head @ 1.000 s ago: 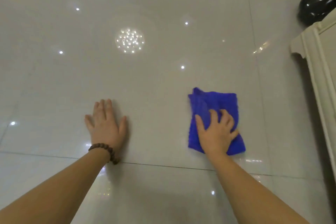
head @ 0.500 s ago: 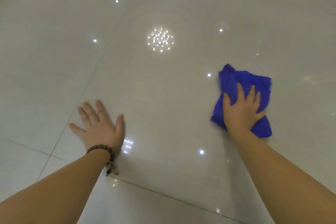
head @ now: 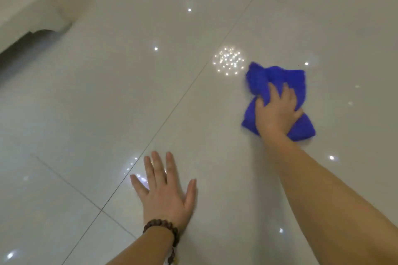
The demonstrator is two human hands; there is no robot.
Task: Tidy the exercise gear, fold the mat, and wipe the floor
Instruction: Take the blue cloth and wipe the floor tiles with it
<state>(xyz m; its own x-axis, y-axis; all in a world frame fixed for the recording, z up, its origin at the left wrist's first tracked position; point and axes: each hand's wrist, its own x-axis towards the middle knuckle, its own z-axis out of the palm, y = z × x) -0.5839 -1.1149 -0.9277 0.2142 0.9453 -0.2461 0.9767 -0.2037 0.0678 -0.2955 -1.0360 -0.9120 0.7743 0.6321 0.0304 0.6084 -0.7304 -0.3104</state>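
A blue cloth (head: 277,77) lies bunched on the glossy pale tiled floor (head: 107,103), right of centre. My right hand (head: 276,112) sits on the middle of the cloth, its fingers curled into the fabric and gripping it against the floor. My left hand (head: 165,196) lies flat on the floor in the lower middle, fingers spread and straight, holding nothing. A brown bead bracelet (head: 161,227) circles that wrist. No exercise gear or mat is in view.
The foot of a piece of white furniture (head: 25,6) stands at the top left, dark underneath. Grout lines cross the floor diagonally. Ceiling lights reflect as bright dots in the tiles (head: 229,61).
The view has swung left, bringing the white furniture into sight. My right hand has pushed the cloth forward and now bunches it. My left hand stays flat on the floor.
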